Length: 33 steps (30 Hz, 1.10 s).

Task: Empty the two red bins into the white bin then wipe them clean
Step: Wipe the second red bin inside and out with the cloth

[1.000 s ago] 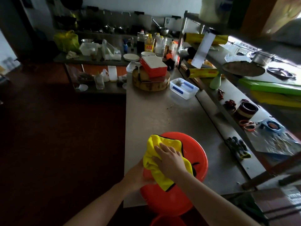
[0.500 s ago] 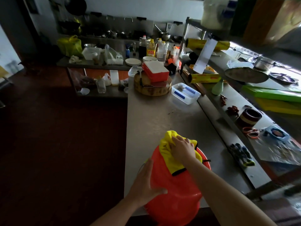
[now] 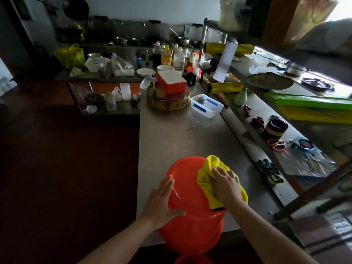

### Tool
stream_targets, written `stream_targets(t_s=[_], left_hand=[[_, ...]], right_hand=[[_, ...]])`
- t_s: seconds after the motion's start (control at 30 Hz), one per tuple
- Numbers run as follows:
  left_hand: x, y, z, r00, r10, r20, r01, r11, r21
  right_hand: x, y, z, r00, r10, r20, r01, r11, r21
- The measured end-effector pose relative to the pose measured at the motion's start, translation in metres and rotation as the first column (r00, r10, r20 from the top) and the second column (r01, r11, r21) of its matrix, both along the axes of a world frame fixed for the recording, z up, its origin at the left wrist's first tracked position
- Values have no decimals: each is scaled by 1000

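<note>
At the lower centre of the frame, a red bin (image 3: 188,187) lies tipped on the near edge of the steel worktop (image 3: 181,138), its base turned up and away. The left hand (image 3: 162,204) rests flat against the bin's left side, fingers straight and together. The right hand (image 3: 225,184) presses a yellow cloth (image 3: 207,172) onto the bin's right side with fingers spread, not curled round it. Part of a second red bin (image 3: 192,260) shows at the bottom edge. Farther up the worktop stand a clear plastic container (image 3: 206,105) and a round wooden chopping block (image 3: 168,101).
</note>
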State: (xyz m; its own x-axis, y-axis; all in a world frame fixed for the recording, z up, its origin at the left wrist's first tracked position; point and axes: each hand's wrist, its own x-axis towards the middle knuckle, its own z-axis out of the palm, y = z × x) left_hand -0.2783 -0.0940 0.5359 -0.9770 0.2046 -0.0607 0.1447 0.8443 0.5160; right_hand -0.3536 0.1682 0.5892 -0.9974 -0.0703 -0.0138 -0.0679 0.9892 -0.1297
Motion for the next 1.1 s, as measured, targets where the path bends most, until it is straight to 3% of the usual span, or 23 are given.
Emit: stream_targets(t_s=[0.23, 0.43, 0.53, 0.63, 0.93, 1.03, 1.1], left_hand=[[2, 1, 3, 1000, 19, 0, -19, 997, -81], [1, 3, 12, 1000, 14, -10, -14, 1000, 5], [0, 8, 21, 996, 35, -82, -25, 992, 120], [0, 21, 32, 975, 40, -219, -11, 991, 130], [15, 74, 44, 828, -223, -514, 238, 970, -37], [26, 93, 43, 782, -254, -569, 233, 966, -111], [34, 108, 44, 808, -238, -540, 164, 970, -182]], right_hand=[[41, -34, -4, 992, 119, -35, -121, 992, -46], [27, -35, -1, 983, 174, 58, -158, 964, -213], [28, -9, 3, 979, 203, 10, -192, 941, -279], [33, 21, 6, 963, 269, -16, -264, 928, -262], [55, 72, 17, 939, 337, -74, -345, 908, -239], [64, 83, 18, 937, 344, -57, -348, 912, -218], [70, 88, 15, 946, 322, -39, -322, 917, -236]])
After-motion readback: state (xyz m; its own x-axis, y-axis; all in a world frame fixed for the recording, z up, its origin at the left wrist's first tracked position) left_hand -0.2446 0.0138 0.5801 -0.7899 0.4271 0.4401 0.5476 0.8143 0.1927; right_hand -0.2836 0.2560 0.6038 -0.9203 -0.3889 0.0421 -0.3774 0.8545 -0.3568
